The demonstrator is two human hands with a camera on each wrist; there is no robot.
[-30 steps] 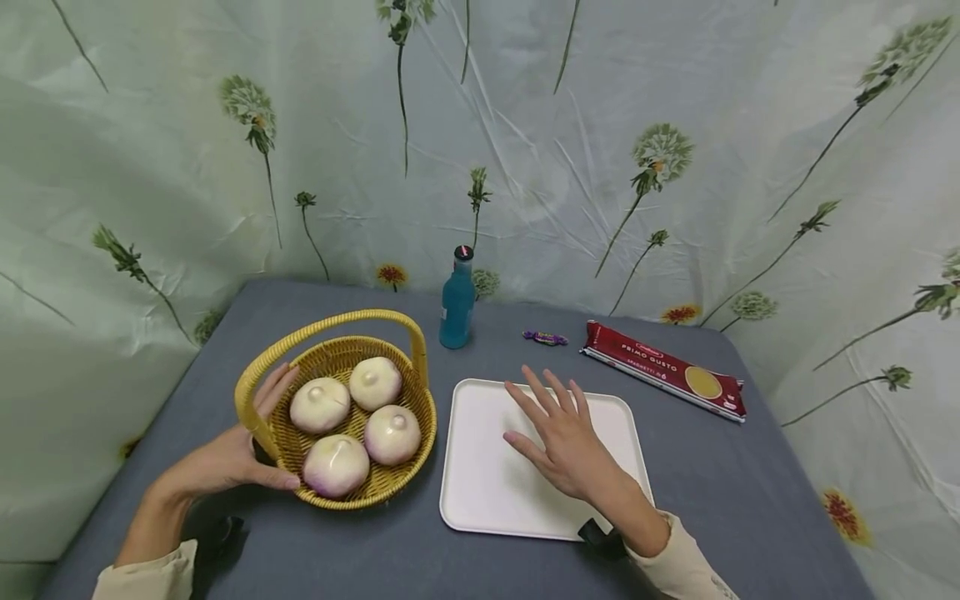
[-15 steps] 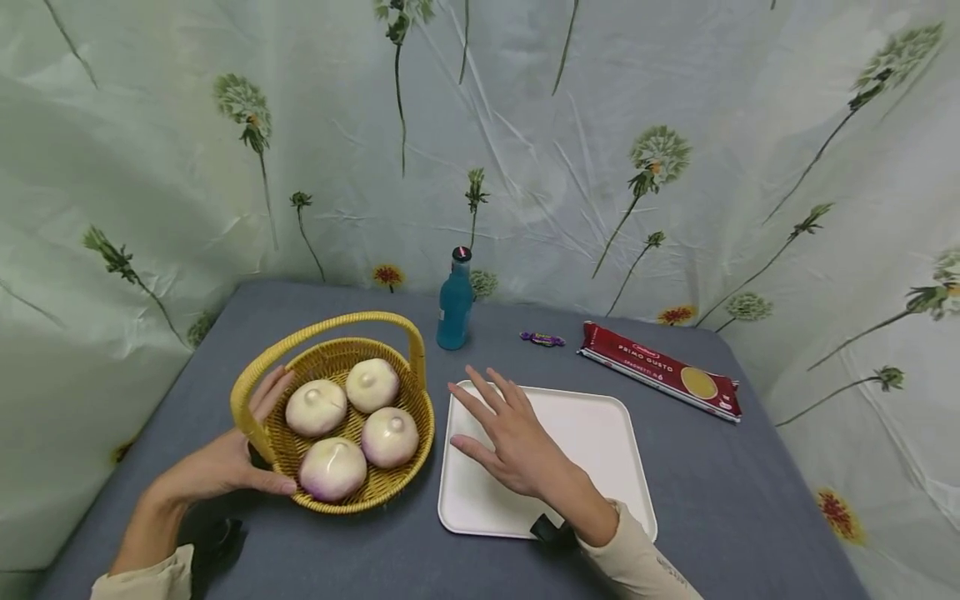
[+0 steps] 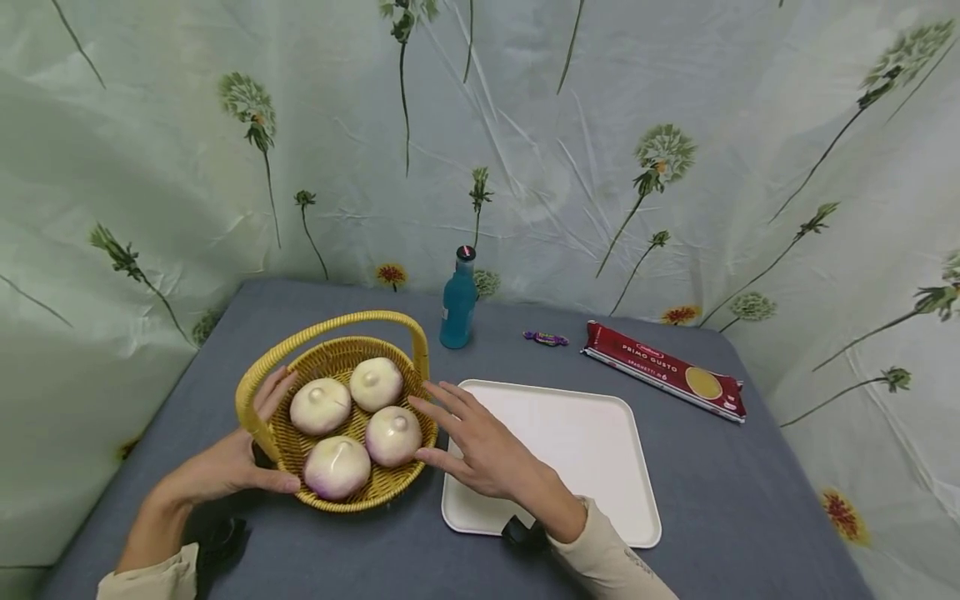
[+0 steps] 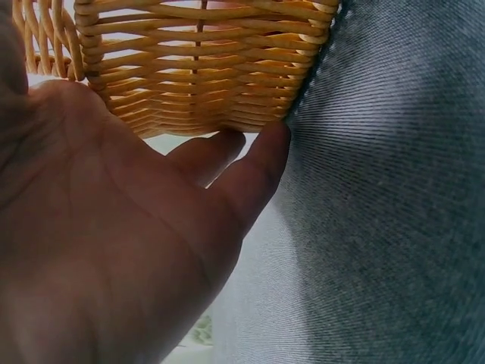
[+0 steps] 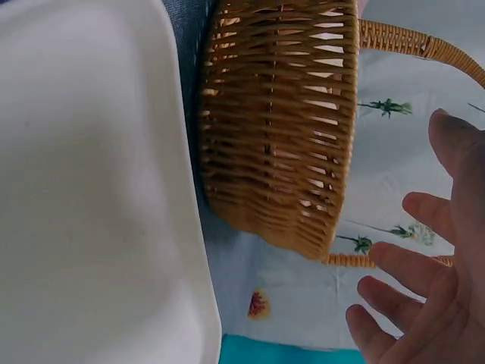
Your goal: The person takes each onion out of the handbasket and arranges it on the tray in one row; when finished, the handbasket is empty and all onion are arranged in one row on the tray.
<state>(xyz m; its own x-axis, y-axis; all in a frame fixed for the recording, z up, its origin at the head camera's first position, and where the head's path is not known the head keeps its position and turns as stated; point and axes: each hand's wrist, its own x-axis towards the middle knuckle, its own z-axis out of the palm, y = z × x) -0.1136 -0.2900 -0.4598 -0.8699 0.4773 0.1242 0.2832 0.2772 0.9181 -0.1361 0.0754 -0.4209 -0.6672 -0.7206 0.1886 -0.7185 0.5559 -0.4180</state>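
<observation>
The yellow wicker basket (image 3: 337, 417) sits at about nine o'clock from the white tray (image 3: 570, 450), just beside its edge, on the grey-blue tablecloth (image 3: 712, 492). Four white turnips with purple bases lie in it; the nearest to the reaching hand is the one (image 3: 392, 435) at the basket's four o'clock. The left hand (image 3: 225, 458) cups the basket's outer wall at eight o'clock, thumb along the rim, fingers pressed flat against the weave rather than clenched. The right hand (image 3: 480, 450) hovers at the basket's three o'clock rim with fingers spread and straight, holding nothing.

To my eye the job here is a clean pick from the basket. The right hand would do well to come over the rim, not through it, stay clear of the arched handle (image 3: 330, 329), and wrap the turnip from above. The left hand should hold firm so the basket neither slides nor tips toward the tray.
</observation>
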